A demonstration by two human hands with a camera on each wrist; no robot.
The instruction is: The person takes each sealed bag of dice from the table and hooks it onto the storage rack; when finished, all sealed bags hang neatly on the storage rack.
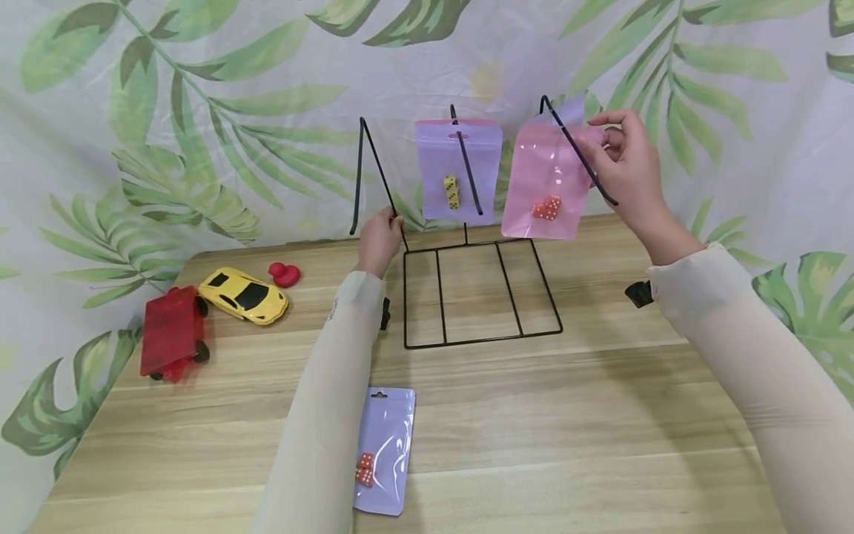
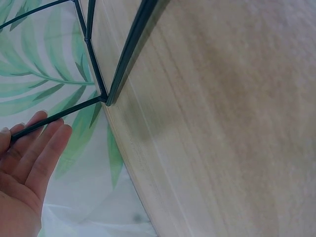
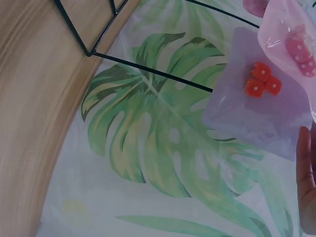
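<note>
A black wire display rack (image 1: 405, 297) stands on the table with three prongs. My left hand (image 1: 380, 241) grips its left upright; in the left wrist view, thumb and fingers close round the wire (image 2: 54, 116). At the right prong, my right hand (image 1: 626, 159) pinches the upper right corner of a pink zip pouch (image 1: 530, 174) holding red dice. Behind it hangs a purple pouch with orange-red dice (image 3: 222, 106), plain in the right wrist view. A purple pouch with yellow dice (image 1: 430, 193) hangs on the middle prong, pink showing behind its top. The left prong is bare.
Another purple pouch (image 1: 394, 445) with red dice lies near the table's front, partly under my left sleeve. At the left are a red toy cart (image 1: 170, 330), a yellow toy car (image 1: 243, 295) and a small red toy (image 1: 285, 274). A leaf-print cloth hangs behind.
</note>
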